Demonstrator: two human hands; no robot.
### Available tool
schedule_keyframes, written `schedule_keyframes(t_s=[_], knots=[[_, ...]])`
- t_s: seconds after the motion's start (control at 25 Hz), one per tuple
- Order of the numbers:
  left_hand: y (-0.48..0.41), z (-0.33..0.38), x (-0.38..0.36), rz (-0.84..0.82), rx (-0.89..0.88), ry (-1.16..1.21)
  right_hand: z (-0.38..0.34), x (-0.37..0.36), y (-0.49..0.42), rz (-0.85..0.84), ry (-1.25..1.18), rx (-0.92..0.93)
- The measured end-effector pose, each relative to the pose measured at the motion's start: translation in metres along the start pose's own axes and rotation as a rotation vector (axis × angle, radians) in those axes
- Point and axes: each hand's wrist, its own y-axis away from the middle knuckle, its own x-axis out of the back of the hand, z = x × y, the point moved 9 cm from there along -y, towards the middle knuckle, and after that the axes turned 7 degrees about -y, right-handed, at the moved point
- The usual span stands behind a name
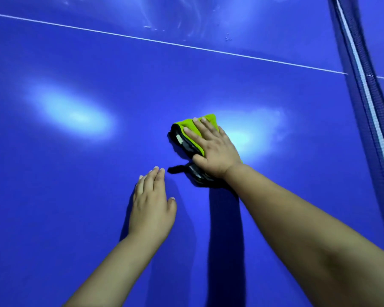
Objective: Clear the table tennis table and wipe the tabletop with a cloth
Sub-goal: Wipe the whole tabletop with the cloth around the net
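While leaning over the blue tabletop (76,196), the person has the left hand (150,207) nearest the camera: palm down, four fingers straight and close together, thumb out to the side. It holds nothing. Shadow sits tight under it, so probably resting on the surface as a brace for the reach, though actual contact can't be confirmed.

Just beyond and to the right, the right hand (213,149) lies flat on top of the cloth (182,127). Fingers are straight, slightly fanned, pressing down rather than gripping; the thumb lies along the near black edge. A flat palm spreads pressure over the wad, which suits wiping.

Cloth is lime green with black trim, bunched or folded (a small pale tag shows on the trim, and a black tail pokes out toward the left hand). It's on the tabletop, mid-frame, entirely under or beside the right palm.

No bats, balls or other loose items are in view, so clearing looks done and wiping is the step in hand.

Further out, a white line (164,42) crosses the table. Past it are smeared wet streaks (186,18) and a few droplets (227,37), likely from wiping. The net (363,85) runs down the right edge, well apart from the cloth.
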Motion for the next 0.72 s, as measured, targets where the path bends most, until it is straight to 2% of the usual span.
schedule_keyframes(t_s=[0.28,0.44,0.56,0.72], knots=[[-0.089,0.13,-0.051,0.007,-0.046,-0.032,0.207,0.067,-0.039,0.037,-0.033,-0.185],[-0.111,0.167,-0.06,0.024,-0.107,-0.094,0.293,0.099,-0.021,0.091,-0.089,-0.362],[-0.109,0.165,-0.059,0.039,-0.142,-0.149,0.324,0.106,0.004,0.131,-0.14,-0.497],[-0.085,0.138,-0.052,0.042,-0.119,-0.165,0.303,0.094,0.036,0.134,-0.122,-0.589]])
